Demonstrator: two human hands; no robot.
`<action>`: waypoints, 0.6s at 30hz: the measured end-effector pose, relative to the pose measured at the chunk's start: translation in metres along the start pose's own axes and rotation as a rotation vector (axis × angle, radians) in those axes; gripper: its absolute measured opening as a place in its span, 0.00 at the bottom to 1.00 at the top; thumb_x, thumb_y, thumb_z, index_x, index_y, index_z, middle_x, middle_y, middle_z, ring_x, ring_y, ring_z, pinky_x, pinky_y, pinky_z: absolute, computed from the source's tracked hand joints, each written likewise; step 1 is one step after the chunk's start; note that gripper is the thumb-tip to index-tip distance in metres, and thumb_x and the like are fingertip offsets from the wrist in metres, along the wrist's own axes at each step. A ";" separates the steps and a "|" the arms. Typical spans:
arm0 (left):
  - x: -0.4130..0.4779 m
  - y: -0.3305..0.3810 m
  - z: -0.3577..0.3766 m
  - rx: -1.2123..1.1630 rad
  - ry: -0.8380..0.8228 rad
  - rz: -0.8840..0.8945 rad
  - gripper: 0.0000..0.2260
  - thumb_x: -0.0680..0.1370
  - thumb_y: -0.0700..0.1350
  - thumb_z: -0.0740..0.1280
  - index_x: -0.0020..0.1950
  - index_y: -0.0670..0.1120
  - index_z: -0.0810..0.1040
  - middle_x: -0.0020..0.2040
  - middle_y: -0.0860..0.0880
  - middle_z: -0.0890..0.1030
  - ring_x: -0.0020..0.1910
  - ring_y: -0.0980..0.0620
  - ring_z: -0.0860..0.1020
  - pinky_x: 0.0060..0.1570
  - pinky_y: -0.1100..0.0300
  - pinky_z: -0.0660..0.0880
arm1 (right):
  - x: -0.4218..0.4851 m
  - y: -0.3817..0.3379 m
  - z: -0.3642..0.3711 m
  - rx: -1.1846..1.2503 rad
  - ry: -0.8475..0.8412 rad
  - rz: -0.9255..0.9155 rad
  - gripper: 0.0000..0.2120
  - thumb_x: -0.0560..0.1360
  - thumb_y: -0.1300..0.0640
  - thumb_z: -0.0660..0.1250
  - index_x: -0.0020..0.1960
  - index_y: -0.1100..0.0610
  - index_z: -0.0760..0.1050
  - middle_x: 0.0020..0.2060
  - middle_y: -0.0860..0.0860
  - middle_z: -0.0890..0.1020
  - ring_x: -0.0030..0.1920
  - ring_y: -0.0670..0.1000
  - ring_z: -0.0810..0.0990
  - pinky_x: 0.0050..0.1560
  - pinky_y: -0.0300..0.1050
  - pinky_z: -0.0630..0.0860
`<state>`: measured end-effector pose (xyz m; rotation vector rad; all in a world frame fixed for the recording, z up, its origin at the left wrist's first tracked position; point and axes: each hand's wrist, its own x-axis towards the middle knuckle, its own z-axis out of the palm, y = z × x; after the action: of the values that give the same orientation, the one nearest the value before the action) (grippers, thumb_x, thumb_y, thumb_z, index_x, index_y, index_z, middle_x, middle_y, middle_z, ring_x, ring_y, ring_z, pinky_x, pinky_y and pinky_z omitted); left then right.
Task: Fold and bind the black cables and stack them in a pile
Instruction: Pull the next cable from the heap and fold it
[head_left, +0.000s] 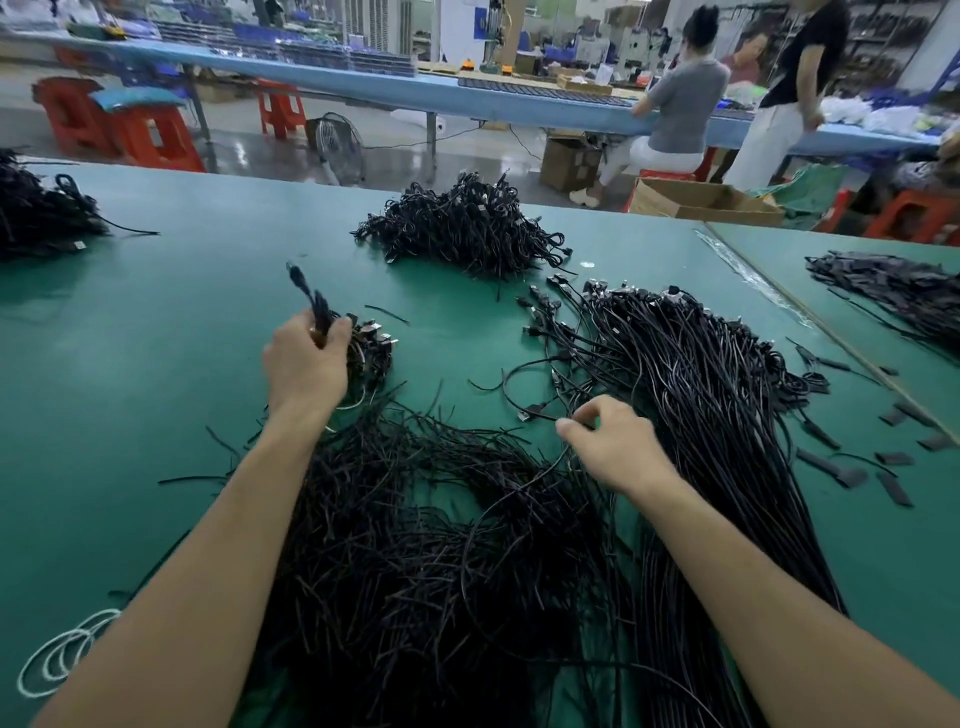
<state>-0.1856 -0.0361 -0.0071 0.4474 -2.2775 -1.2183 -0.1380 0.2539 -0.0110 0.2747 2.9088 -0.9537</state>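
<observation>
My left hand (305, 358) grips a folded black cable bundle (370, 347) over the green table, and a blurred cable end sticks up above the fingers. My right hand (613, 441) pinches a single loose black cable (524, 371) between thumb and forefinger beside a long sheaf of straight cables (727, 415). A heap of thin black ties (415, 545) lies between my forearms. A pile of bound cables (467, 226) sits at the far middle of the table.
The green table (182, 322) carries another cable heap (36, 218) at far left and one more cable heap (893, 291) at far right. Small black strips (852, 473) lie scattered at right. A white cord (62, 654) lies near left. People work at a blue bench (519, 101) behind.
</observation>
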 end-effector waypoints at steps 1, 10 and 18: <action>0.005 -0.007 0.003 0.044 -0.008 -0.023 0.15 0.82 0.49 0.65 0.60 0.39 0.79 0.51 0.41 0.83 0.48 0.44 0.79 0.49 0.53 0.73 | 0.001 -0.003 0.005 -0.034 -0.022 0.020 0.17 0.77 0.43 0.66 0.59 0.52 0.73 0.48 0.49 0.76 0.49 0.52 0.77 0.53 0.50 0.76; -0.009 -0.015 0.018 0.154 0.021 -0.017 0.19 0.82 0.44 0.64 0.73 0.41 0.70 0.66 0.38 0.71 0.66 0.42 0.69 0.67 0.50 0.67 | -0.003 -0.010 0.000 0.240 0.103 0.055 0.16 0.74 0.59 0.68 0.62 0.56 0.77 0.44 0.49 0.81 0.41 0.47 0.81 0.36 0.37 0.76; -0.089 0.063 0.013 -0.089 -0.586 0.655 0.15 0.78 0.51 0.67 0.65 0.53 0.77 0.55 0.59 0.79 0.54 0.62 0.75 0.56 0.69 0.70 | -0.042 -0.037 -0.038 0.584 -0.026 -0.276 0.11 0.79 0.67 0.65 0.53 0.55 0.82 0.28 0.48 0.81 0.28 0.44 0.79 0.31 0.38 0.76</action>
<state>-0.1243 0.0523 0.0147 -0.7367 -2.4932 -1.1747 -0.1042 0.2408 0.0459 -0.1200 2.6139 -1.8216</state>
